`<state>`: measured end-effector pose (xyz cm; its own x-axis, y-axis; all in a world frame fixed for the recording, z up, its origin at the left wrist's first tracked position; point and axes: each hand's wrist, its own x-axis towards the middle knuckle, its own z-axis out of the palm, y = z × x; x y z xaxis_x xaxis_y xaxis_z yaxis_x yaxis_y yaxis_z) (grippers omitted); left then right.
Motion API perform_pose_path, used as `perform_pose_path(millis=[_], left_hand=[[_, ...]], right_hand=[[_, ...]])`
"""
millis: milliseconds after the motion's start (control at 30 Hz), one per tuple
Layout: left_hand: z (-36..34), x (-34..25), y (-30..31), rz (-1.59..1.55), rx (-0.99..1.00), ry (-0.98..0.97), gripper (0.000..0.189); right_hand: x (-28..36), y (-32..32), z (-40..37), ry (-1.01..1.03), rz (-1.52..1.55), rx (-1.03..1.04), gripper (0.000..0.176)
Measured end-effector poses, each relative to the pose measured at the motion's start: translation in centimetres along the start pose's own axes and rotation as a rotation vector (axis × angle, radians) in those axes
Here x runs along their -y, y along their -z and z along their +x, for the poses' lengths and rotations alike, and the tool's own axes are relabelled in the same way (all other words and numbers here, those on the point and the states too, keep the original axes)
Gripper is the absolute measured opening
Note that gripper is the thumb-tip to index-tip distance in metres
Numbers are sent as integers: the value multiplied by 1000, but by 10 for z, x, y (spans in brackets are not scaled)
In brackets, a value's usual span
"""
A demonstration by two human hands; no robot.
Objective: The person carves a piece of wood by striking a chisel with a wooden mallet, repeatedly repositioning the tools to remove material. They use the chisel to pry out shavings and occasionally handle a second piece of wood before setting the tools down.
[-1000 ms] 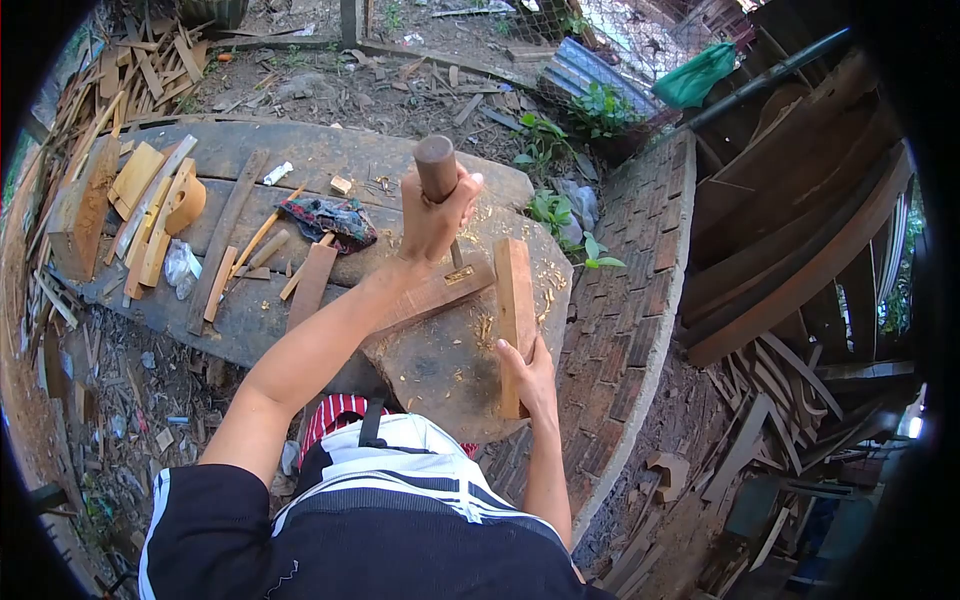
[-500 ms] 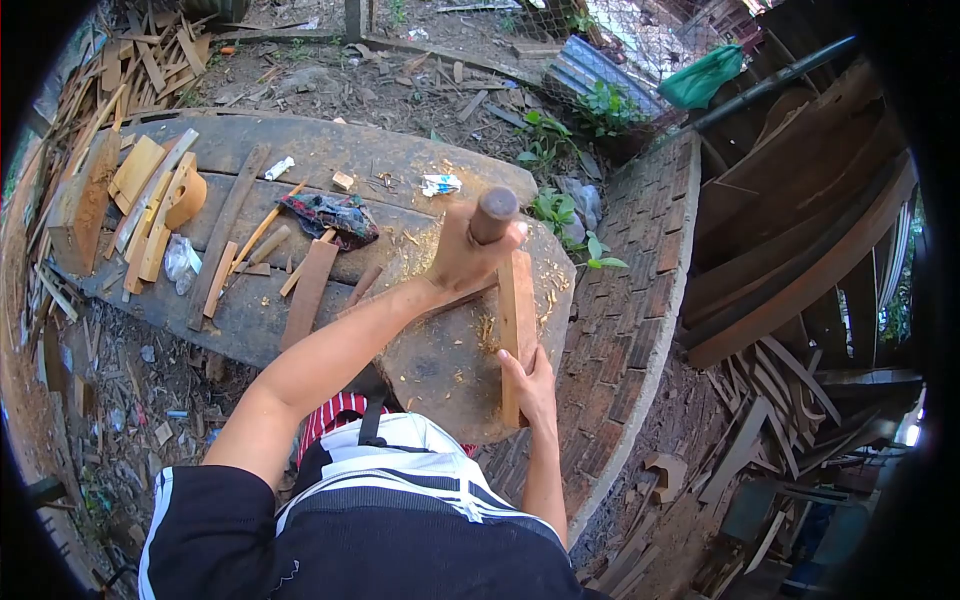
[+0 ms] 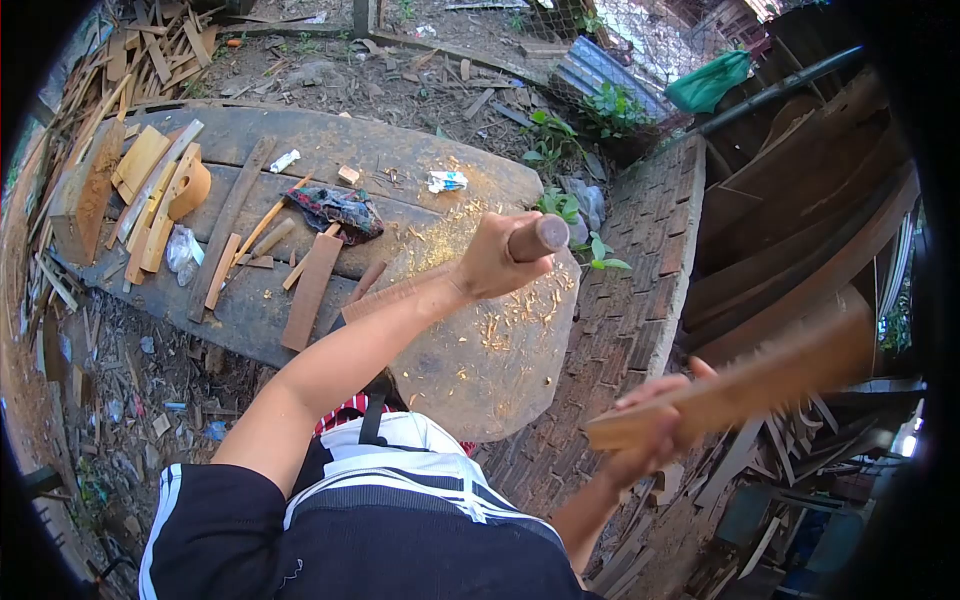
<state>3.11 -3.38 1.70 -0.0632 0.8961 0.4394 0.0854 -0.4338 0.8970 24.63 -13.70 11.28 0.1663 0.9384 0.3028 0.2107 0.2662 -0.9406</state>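
Note:
My left hand is wrapped round a thick round wooden handle, its blunt end facing up toward me. Whatever lies at the handle's lower end is hidden by the hand. Off the right side of the table, my right hand grips a long wooden block, tilted up to the right and blurred by motion. Beneath my left forearm shows a brown wooden strip. Wood shavings are scattered over the table near the left hand.
On the table's left lie a dark cloth, a reddish-brown board, a plastic bag and several shaped wood pieces. A low brick wall runs along the right. Stacked planks stand beyond it.
The wooden block has left the table and swung out to the right in my right hand. My left hand has shifted slightly right and down, still round the handle, which leans more to the right.

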Motion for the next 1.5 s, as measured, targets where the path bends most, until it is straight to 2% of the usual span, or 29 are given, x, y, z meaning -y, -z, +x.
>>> perform_pose_path(millis=[67, 100, 167, 200, 300, 333, 367, 433, 467, 500, 567, 600, 633, 700, 733, 767, 833, 867, 967, 1000, 1033, 1100, 1133, 1167, 1233, 1300, 1367, 1400, 1500], left_hand=[[0, 0, -3, -5, -4, -36, 23], [1, 1, -4, -7, -13, -71, 23], [-2, 9, -14, 0, -36, -94, 23], [-2, 6, -18, 5, -44, -111, 24], [-4, 4, -15, -21, -2, -93, 26], [-4, 4, -17, 43, -13, -140, 25], [-5, 2, -19, 40, -6, -135, 25], [-8, -6, -26, 56, 71, -87, 23], [-10, -7, -30, 58, 99, -80, 22], [-10, -7, -34, 57, 94, -94, 22], [-19, -4, -43, 214, 175, -127, 23], [-20, -4, -47, 232, 165, -136, 24], [-23, -1, -48, 229, 170, -126, 24], [-20, 0, -50, 246, 131, -151, 25], [-20, 3, -50, 235, 129, -161, 25], [-22, 3, -51, 235, 138, -161, 25], [-23, 2, -50, 231, 131, -161, 25], [-24, 4, -48, 231, 127, -166, 25], [-24, 8, -42, 288, 144, -178, 24], [-26, 6, -40, 283, 141, -184, 24], [-29, 5, -39, 277, 138, -188, 24], [-30, 5, -37, 275, 125, -193, 23], [-30, 6, -36, 251, 111, -193, 23], [-28, 6, -36, 222, 92, -198, 22], [-34, 7, -34, 230, 106, -214, 23], [-33, 11, -25, 261, 93, -219, 23], [-39, 10, -27, 274, 105, -266, 25], [-42, 11, -28, 271, 87, -300, 26], [-55, 10, -30, 280, 172, -373, 25]], right_hand=[[16, -15, -2, 283, 381, -36, 56], [17, -18, 1, 288, 381, -35, 56], [19, -22, 4, -211, -525, 455, 51], [21, -20, 1, -213, -525, 443, 51], [24, -7, 7, 186, -506, 312, 51], [17, 2, 5, 281, -401, 140, 51], [15, 2, 1, 274, -404, 136, 51], [36, -22, -5, 179, 487, -19, 48], [13, -12, -6, 127, 240, 26, 48], [10, -9, -5, 142, 241, 28, 48], [7, -4, -10, -112, -447, 335, 50], [2, 10, -8, -55, -490, 374, 52], [2, 19, -13, -66, -492, 376, 52], [8, 30, -20, 21, -76, 68, 54], [18, 17, -17, 141, 258, 16, 55], [7, 18, -21, 138, 258, 7, 55], [-2, 4, -21, 160, 64, 63, 52], [7, 2, -19, 27, -580, 305, 46], [-22, 19, -30, -48, -395, 282, 43], [-5, 10, -32, -37, -365, 162, 45], [-6, 12, -34, -49, -368, 176, 45], [-13, 14, -36, -6, 161, 45, 47], [-21, 11, -40, -64, 243, 81, 49], [-31, 12, -36, -54, 244, 75, 49], [-46, 14, -25, -292, -170, 367, 52], [-45, 10, -24, -339, -168, 388, 56], [-42, 4, -25, -392, -52, 266, 55], [-58, 2, -22, -476, 2, 225, 53], [-89, -26, 5, -484, -64, 271, 52]])
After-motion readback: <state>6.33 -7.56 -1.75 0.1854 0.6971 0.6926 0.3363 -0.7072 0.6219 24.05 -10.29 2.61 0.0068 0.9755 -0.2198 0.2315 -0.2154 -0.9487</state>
